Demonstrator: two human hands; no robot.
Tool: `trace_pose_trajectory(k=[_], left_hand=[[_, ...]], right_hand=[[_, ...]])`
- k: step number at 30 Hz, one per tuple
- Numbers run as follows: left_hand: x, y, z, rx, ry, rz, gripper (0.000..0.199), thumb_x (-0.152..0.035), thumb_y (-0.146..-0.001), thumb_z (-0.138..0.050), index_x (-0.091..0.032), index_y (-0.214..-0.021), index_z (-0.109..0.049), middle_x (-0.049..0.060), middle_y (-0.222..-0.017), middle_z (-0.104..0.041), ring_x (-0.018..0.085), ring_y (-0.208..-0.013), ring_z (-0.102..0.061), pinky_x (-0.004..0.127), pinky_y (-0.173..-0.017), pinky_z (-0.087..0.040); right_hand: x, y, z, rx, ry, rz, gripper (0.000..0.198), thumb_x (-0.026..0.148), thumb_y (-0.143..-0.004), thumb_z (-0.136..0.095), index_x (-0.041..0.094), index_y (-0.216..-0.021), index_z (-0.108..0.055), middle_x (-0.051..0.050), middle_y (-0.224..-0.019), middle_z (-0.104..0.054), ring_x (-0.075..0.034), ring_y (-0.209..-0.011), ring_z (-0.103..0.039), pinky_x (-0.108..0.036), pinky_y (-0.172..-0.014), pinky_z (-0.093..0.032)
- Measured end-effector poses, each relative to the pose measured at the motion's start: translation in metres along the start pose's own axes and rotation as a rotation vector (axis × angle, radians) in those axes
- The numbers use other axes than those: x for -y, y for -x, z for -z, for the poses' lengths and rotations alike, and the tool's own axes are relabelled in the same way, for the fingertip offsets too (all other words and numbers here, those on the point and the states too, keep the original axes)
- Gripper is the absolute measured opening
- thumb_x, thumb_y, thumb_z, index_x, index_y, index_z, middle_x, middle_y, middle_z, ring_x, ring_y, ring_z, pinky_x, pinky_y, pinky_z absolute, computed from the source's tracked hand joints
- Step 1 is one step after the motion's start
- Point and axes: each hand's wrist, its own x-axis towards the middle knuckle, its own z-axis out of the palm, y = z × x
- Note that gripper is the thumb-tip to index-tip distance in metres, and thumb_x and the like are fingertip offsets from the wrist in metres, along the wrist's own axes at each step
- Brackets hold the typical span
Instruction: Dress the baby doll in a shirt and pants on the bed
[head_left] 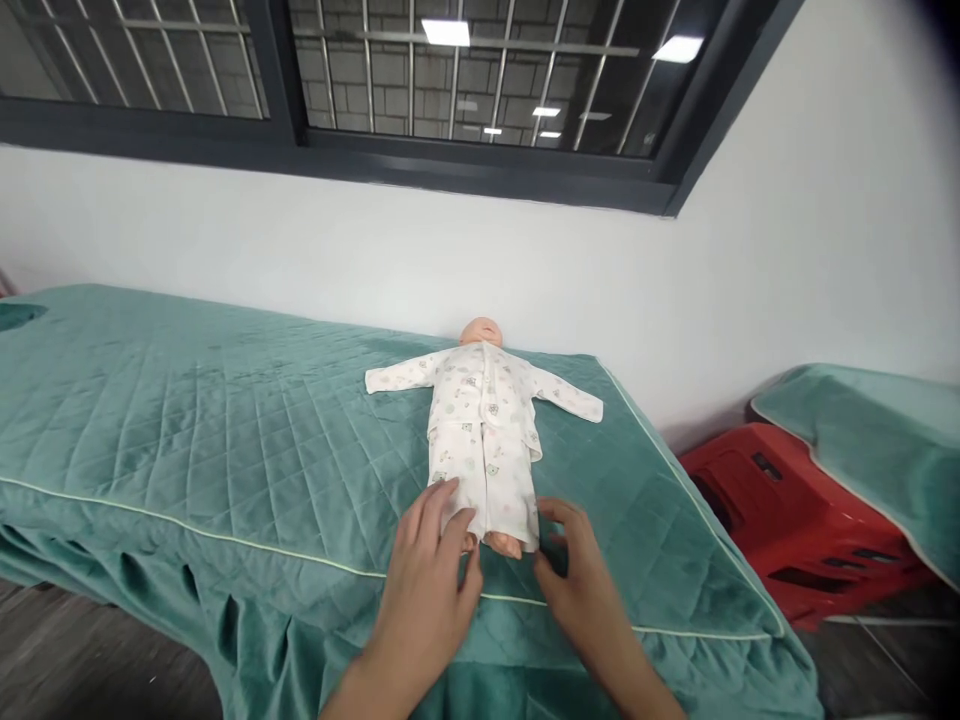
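A baby doll [481, 330] lies on its back with its head by the wall and its feet toward me. It wears a white printed long-sleeved top [484, 385] with the sleeves spread out, and matching trousers [469, 460]. The doll's feet [504, 544] show below the trouser cuffs. My left hand [431, 570] is at the left trouser leg, fingers apart over its lower end and partly hiding that foot. At the outer edge of the right cuff is my right hand [581, 575], its thumb and fingers apart; whether it touches the cloth I cannot tell.
The doll lies on a bed with a green quilted cover [262, 430], near its right corner. Behind stands a white wall [315, 235] below a dark-framed window [480, 165]. On the right is a red plastic stool [810, 510] partly under another green cloth [877, 430].
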Motion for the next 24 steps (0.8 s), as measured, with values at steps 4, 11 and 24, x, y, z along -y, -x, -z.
trace_pose_trajectory(k=[4,11,24], left_hand=[[-0.016,-0.019,-0.012,0.071,-0.154,-0.038,0.025,-0.01,-0.084,-0.05,-0.016,-0.107,-0.059,0.014,-0.141,-0.046,0.033,-0.139,-0.032,0.057,-0.109,-0.037],[-0.017,-0.026,-0.016,0.033,-0.146,-0.027,0.011,-0.014,-0.089,-0.049,-0.017,-0.092,-0.059,0.012,-0.132,-0.054,0.031,-0.134,-0.039,0.052,-0.106,-0.04],[0.053,0.048,0.03,-0.132,-0.055,-0.056,0.02,-0.024,-0.092,-0.049,-0.024,-0.109,-0.06,0.009,-0.139,-0.05,0.025,-0.127,-0.05,0.045,-0.103,-0.048]], right_hand=[[-0.003,0.006,-0.011,-0.002,0.08,-0.073,0.034,0.024,-0.083,-0.059,0.018,-0.116,-0.052,-0.011,-0.107,-0.059,-0.026,-0.101,-0.057,-0.044,-0.089,-0.049],[0.02,0.0,-0.01,0.032,-0.006,-0.175,0.032,0.043,-0.091,-0.053,0.018,-0.113,-0.054,-0.006,-0.092,-0.062,-0.021,-0.081,-0.058,-0.034,-0.074,-0.049],[0.003,0.053,0.015,0.005,0.056,-0.037,0.032,0.027,-0.09,-0.049,0.022,-0.121,-0.055,-0.01,-0.115,-0.062,-0.022,-0.102,-0.063,-0.036,-0.085,-0.055]])
